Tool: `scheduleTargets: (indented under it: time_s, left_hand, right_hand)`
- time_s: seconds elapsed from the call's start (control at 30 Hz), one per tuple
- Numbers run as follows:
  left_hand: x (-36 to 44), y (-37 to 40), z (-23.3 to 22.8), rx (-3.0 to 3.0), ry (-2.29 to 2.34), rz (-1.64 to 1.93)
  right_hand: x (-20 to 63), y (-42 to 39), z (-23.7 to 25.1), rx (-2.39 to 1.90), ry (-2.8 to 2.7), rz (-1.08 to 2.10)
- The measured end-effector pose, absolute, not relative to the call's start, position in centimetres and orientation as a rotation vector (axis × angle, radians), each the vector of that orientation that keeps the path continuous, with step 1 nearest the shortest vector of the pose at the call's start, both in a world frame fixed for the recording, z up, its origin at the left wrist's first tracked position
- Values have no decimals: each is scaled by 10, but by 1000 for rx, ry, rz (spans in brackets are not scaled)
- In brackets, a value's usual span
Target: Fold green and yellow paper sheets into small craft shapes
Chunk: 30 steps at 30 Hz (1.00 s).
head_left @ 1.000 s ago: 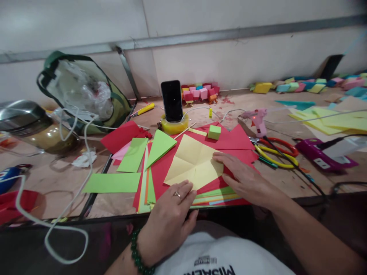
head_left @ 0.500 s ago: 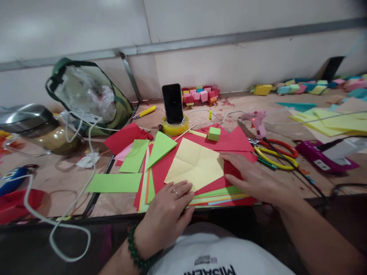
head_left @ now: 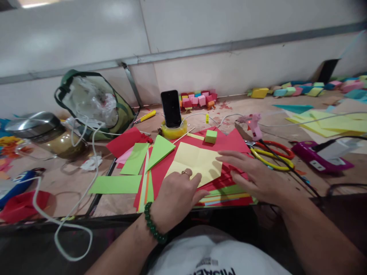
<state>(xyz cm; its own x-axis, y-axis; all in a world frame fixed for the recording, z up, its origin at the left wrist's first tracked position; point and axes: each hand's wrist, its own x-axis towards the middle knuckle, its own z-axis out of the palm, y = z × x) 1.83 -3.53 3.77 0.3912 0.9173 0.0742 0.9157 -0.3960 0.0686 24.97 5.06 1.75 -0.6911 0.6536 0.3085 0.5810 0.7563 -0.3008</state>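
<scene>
A pale yellow sheet of paper (head_left: 197, 156) with crossing creases lies on a stack of red paper (head_left: 160, 172) and other coloured sheets. My left hand (head_left: 179, 194), with a ring and a green bead bracelet, rests on the sheet's lower left part, its fingers bent but apart. At the sheet's right corner is my right hand (head_left: 252, 175), fingers stretched out and holding nothing; its fingertips are at the paper's edge. A small green paper cube (head_left: 211, 136) sits just behind the sheet. To the left lie a folded green paper triangle (head_left: 160, 151) and green strips (head_left: 116, 185).
A phone (head_left: 171, 109) stands on a yellow tape roll (head_left: 173, 130) behind the stack. At right are a pink glue gun (head_left: 254, 126), scissors (head_left: 272, 159) and a purple power strip (head_left: 322, 158). A glass jar (head_left: 61, 141), bag (head_left: 122, 114) and white cable (head_left: 38, 208) occupy the left.
My left hand has slid up and right, farther over the yellow sheet, with its fingers more bent. My right hand has lifted slightly, staying near the right corner. The view has shifted a little.
</scene>
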Motion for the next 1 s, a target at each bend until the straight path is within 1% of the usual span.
scheduleTargets:
  time_s: [0.1,0.17,0.33,0.4,0.5,0.57,0.63,0.7,0.77,0.9,1.0]
  left_hand:
    - [25,-31,38,2659,1715,75]
    - [26,-30,35,2677,1700,63]
    - [18,-31,27,2699,1709,166]
    - [14,-35,27,2705,1744,256]
    - [11,-43,28,2660,1742,381]
    - [12,-49,26,2607,1714,405]
    - [12,-54,21,2558,1707,378]
    - [11,-58,12,2526,1706,359]
    - [8,-63,1,2526,1698,402]
    - [2,-73,-18,2601,1676,571]
    - [1,-78,-24,2639,1641,688]
  right_hand:
    - [249,66,6,-1076,-2487,-25]
    - [245,75,-1,-981,-2503,-165]
    - [232,64,6,-655,-2535,-253]
    - [225,49,13,-674,-2572,-310]
    - [210,27,16,-817,-2604,-426]
    - [200,17,13,-836,-2644,-410]
    - [193,11,9,-833,-2671,-335]
    - [191,10,6,-810,-2701,-188]
    - [195,15,5,-737,-2730,72]
    - [213,33,10,-641,-2671,712]
    - [222,50,14,-727,-2596,979]
